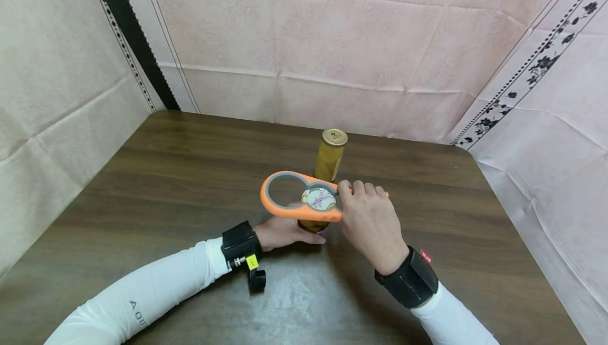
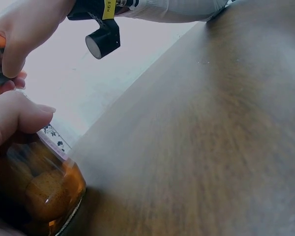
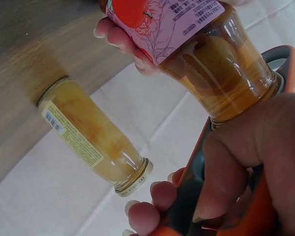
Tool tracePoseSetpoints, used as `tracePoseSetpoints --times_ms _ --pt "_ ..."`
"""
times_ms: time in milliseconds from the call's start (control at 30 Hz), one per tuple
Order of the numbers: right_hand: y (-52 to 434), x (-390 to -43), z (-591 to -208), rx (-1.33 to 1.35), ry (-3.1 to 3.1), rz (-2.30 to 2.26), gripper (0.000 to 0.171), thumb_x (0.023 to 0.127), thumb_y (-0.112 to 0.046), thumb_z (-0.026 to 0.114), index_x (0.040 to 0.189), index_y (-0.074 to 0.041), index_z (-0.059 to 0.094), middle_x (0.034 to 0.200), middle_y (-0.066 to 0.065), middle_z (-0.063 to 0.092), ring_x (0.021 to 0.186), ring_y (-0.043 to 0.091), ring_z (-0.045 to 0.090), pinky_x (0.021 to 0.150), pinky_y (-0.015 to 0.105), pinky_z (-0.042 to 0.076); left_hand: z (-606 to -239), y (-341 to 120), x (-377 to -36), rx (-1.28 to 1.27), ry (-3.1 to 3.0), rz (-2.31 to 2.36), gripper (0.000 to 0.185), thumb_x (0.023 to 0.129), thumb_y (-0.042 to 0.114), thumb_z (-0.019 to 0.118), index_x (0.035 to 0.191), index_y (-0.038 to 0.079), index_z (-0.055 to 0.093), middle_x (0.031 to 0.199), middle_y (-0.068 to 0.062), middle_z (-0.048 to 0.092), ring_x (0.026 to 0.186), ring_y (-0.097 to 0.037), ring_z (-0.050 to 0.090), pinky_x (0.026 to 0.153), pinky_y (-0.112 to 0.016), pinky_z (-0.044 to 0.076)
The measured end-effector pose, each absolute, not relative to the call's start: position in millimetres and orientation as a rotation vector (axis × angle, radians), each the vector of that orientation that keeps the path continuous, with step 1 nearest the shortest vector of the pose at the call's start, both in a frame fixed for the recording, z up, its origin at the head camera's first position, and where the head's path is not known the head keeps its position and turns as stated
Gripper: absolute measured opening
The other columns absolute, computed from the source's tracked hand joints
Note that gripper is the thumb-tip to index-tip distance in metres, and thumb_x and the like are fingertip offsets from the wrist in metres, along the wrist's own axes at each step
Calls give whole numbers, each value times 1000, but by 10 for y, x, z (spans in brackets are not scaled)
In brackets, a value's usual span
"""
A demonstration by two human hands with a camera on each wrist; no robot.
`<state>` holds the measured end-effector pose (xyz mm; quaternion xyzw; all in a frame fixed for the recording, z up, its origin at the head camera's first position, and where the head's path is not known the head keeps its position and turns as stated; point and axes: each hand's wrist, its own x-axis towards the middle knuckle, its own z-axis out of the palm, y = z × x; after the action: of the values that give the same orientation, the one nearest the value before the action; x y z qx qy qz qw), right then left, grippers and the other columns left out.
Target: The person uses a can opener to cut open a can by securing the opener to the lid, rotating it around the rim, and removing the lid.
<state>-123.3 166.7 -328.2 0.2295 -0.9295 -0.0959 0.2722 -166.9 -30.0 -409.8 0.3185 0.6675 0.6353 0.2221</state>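
A glass jar of fruit in amber liquid (image 3: 231, 69), with a pink label, stands upright on the table. My left hand (image 1: 285, 233) holds it round the body, thumb on the near side. Over its printed lid (image 1: 319, 198) lies an orange and grey jar opener (image 1: 296, 212), the lid inside the loop nearer the handles. My right hand (image 1: 372, 221) grips the opener's handles, fingers curled round them in the right wrist view. The opener's larger loop points left, with nothing in it.
Just behind, a second, taller jar (image 1: 329, 160) of pale yellow fruit with a gold lid stands upright on the brown wooden table (image 1: 190, 176). Pale patterned cloth (image 1: 332, 44) hangs behind the table and along its sides.
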Motion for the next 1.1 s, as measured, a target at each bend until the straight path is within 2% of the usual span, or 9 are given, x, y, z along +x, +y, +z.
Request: tracePoseSetpoints --times_ms 167,333,567,767,1100 --pt "1671 -1240 -3290 626 -2493 -259 32 74 -8 77 100 -1 59 78 12 64 67 25 60 63 37 54 -4198 -298 -1729 875 1863 1734 60 84 1 80 137 13 55 112 -2 62 102 -16 58 92 -25 50" --pt "1676 -1254 -3292 635 -2499 -244 34 74 -8 78 101 -1 58 79 12 63 68 25 60 64 37 54 -4244 -303 -1758 928 1897 1705 62 84 4 81 139 14 54 115 -3 63 105 -17 57 95 -26 50" --pt "1688 -1268 -3306 652 -2460 -245 26 76 -2 72 97 -2 56 76 10 59 67 24 58 62 36 51 -4225 -307 -1760 941 1922 1694 68 84 5 82 143 18 51 131 0 60 113 -14 55 103 -26 47" --pt "1691 -1265 -3307 655 -2453 -246 27 77 -3 73 97 -2 56 77 10 59 68 25 58 63 36 51 -4228 -299 -1764 949 1919 1688 62 85 4 80 140 15 53 121 -5 62 108 -16 56 98 -26 48" --pt "1693 -1289 -3315 662 -2446 -236 25 80 -2 72 100 -2 57 79 12 61 71 26 61 70 38 57 -4227 -312 -1761 910 1919 1684 71 84 9 83 145 21 49 135 1 59 114 -16 54 105 -28 46"
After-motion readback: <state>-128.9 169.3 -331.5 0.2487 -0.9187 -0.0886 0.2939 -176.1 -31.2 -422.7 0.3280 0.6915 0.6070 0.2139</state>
